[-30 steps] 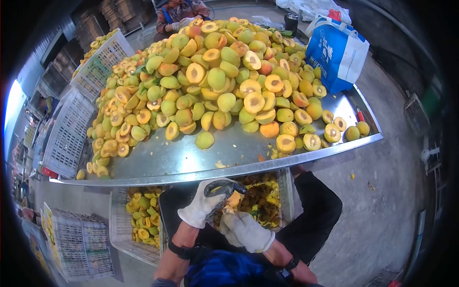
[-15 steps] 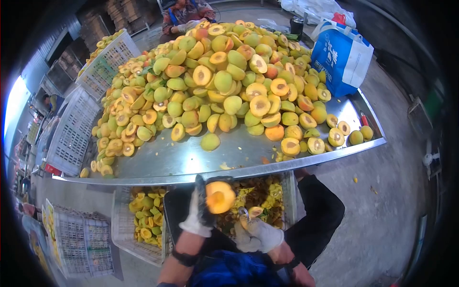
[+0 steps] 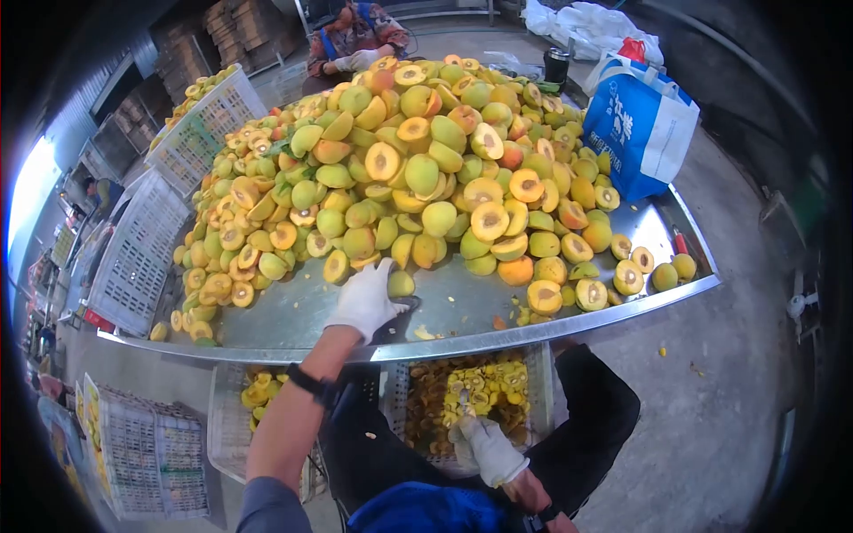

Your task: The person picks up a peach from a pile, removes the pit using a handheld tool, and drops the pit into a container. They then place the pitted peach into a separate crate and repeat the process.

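Observation:
My left hand [image 3: 366,300], in a white glove with dark finger parts, reaches onto the metal table. Its fingers and thumb close around a yellow-green peach [image 3: 401,284] at the front of the pile. My right hand [image 3: 490,451], also gloved, is low over a crate [image 3: 542,377] of yellow scraps and brown pits. It grips a small metal tool [image 3: 464,400] with a narrow tip; the handle is hidden in the glove. Behind my left hand rises a large heap of peaches [image 3: 422,173], many halved, some with the pit showing.
A raised metal rim [image 3: 498,322] edges the table. A blue-and-white bag [image 3: 626,124], a dark cup [image 3: 555,67] and a red-handled tool [image 3: 679,240] are on the right. White crates [image 3: 133,249] line the left. Across the heap sits another person [image 3: 355,44].
My left hand has moved from above the crates up onto the table. The cut orange peach half it had is gone, and it now has another peach. My right hand shifted slightly, tool still held.

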`<action>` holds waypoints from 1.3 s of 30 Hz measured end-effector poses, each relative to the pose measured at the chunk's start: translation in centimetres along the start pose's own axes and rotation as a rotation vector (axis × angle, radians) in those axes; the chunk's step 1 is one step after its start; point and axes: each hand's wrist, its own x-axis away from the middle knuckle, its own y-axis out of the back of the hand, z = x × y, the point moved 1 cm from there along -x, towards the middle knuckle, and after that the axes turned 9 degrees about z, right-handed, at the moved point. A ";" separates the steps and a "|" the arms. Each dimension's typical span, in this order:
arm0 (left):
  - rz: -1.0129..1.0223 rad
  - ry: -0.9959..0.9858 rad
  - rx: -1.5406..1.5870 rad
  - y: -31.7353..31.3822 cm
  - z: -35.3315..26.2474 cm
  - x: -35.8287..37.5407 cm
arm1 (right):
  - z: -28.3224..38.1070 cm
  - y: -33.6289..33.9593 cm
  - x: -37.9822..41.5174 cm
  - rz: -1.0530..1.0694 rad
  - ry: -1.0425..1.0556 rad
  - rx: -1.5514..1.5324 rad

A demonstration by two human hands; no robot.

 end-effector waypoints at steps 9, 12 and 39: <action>0.048 -0.175 1.761 0.8 -1.9 8.8 | 4.7 -2.3 0.4 -0.013 0.258 0.324; -0.136 -0.198 1.694 -2.2 -4.0 10.9 | 7.3 -4.4 0.3 -0.018 0.514 0.562; -0.399 -0.162 1.489 -8.1 -7.9 12.7 | 6.7 -3.0 -0.5 0.034 0.369 0.801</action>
